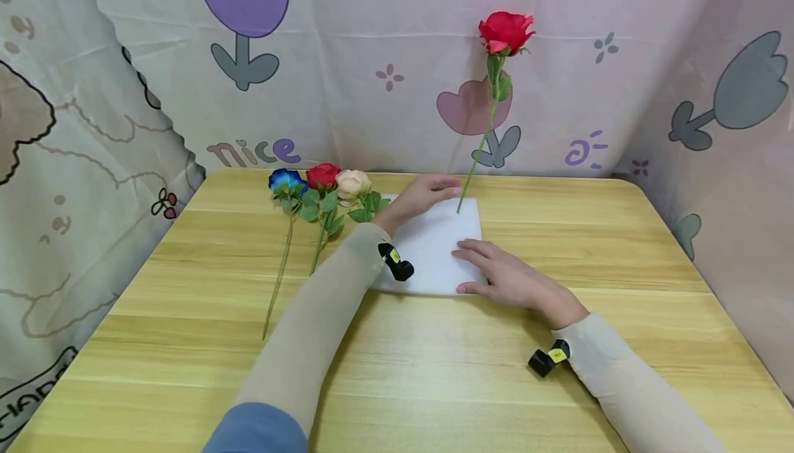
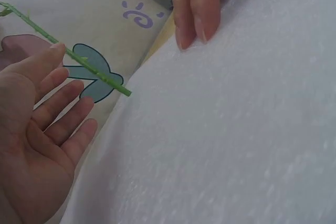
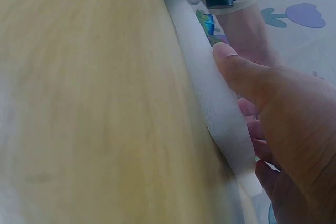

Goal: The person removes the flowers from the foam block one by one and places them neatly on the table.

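A single red rose (image 1: 506,34) rises slightly tilted, its green stem (image 2: 97,72) meeting the far part of a white foam board (image 1: 428,253). Beside the stem is my left hand (image 1: 422,196), fingers loosely extended; in the left wrist view its thumb tip overlaps the stem. My right hand (image 1: 505,277) rests on the board's right side with fingers spread. In the right wrist view, the right thumb (image 3: 244,72) lies along the board's near edge.
Left of the board lie a blue rose (image 1: 287,181), another red rose (image 1: 323,176) and a cream rose (image 1: 353,184), partly behind my left arm. The wooden table (image 1: 186,301) meets a patterned cloth backdrop (image 1: 347,60) at its far edge.
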Demonstrator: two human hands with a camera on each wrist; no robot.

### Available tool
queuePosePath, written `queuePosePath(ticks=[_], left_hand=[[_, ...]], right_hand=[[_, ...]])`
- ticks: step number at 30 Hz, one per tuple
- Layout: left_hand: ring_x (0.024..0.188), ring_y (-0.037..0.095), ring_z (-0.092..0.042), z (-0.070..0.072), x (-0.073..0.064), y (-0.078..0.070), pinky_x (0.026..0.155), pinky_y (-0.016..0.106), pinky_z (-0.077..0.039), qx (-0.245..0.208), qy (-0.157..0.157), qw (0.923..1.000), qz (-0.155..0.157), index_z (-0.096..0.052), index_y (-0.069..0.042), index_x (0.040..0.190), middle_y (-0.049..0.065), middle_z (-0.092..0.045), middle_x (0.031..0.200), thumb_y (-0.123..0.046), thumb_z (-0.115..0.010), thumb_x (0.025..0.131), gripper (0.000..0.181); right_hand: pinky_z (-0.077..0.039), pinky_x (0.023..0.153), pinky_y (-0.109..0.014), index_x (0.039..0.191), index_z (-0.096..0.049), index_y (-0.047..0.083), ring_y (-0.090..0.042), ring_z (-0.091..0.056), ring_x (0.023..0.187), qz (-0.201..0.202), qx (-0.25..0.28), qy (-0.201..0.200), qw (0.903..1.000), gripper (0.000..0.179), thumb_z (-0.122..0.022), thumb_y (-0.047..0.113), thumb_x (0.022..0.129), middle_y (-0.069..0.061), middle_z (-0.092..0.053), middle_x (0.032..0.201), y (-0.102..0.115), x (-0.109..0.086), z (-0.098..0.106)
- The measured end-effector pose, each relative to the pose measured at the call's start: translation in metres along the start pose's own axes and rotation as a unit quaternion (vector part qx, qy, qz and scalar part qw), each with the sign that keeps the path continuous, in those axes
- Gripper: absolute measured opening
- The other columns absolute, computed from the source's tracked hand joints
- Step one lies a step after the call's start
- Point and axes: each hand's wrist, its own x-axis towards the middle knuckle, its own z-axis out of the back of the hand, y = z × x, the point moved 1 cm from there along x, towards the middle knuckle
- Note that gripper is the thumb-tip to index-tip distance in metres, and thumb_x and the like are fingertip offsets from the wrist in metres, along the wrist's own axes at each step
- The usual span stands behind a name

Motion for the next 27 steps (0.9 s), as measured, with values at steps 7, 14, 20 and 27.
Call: queuePosePath(ticks=[7, 14, 20, 27], left_hand=[[0.123, 0.018, -0.053, -0.011, 0.005, -0.002, 0.101, 0.029, -0.045, -0.022, 0.011, 0.9997, -0.003, -0.057, -0.01, 0.137, 0.004, -0.061, 0.132, -0.032, -0.064, 0.097, 0.046], [0.119, 0.018, -0.057, -0.019, 0.008, 0.001, 0.093, 0.026, -0.051, -0.076, 0.006, 0.997, 0.015, -0.055, -0.006, 0.138, 0.006, -0.061, 0.13, -0.027, -0.062, 0.099, 0.045], [0.111, 0.02, -0.062, -0.023, 0.012, 0.002, 0.088, 0.023, -0.053, -0.125, 0.001, 0.9911, 0.044, -0.055, -0.003, 0.137, 0.011, -0.062, 0.127, -0.023, -0.061, 0.099, 0.043], [0.106, 0.022, -0.064, -0.023, 0.015, -0.001, 0.087, 0.026, -0.055, -0.138, -0.013, 0.9886, 0.059, -0.059, 0.001, 0.13, 0.013, -0.065, 0.123, -0.019, -0.064, 0.097, 0.039]], right_hand=[[-0.03, 0.114, -0.046, 0.146, -0.046, 0.012, -0.027, -0.031, 0.141, -0.002, 0.002, 0.0, 1.0, 0.071, -0.056, 0.059, 0.093, -0.009, -0.035, 0.153, 0.0, -0.001, 0.0], [-0.029, 0.114, -0.044, 0.146, -0.046, 0.013, -0.027, -0.031, 0.141, 0.002, -0.001, -0.003, 1.0, 0.07, -0.056, 0.058, 0.093, -0.008, -0.035, 0.153, 0.0, 0.0, -0.001], [-0.03, 0.114, -0.044, 0.146, -0.046, 0.012, -0.027, -0.032, 0.141, 0.008, -0.005, -0.007, 0.9999, 0.069, -0.058, 0.056, 0.093, -0.009, -0.036, 0.153, -0.002, 0.0, -0.002], [-0.03, 0.114, -0.045, 0.146, -0.045, 0.013, -0.027, -0.031, 0.141, 0.003, 0.0, -0.002, 1.0, 0.07, -0.057, 0.057, 0.093, -0.009, -0.035, 0.154, -0.002, 0.0, -0.001]])
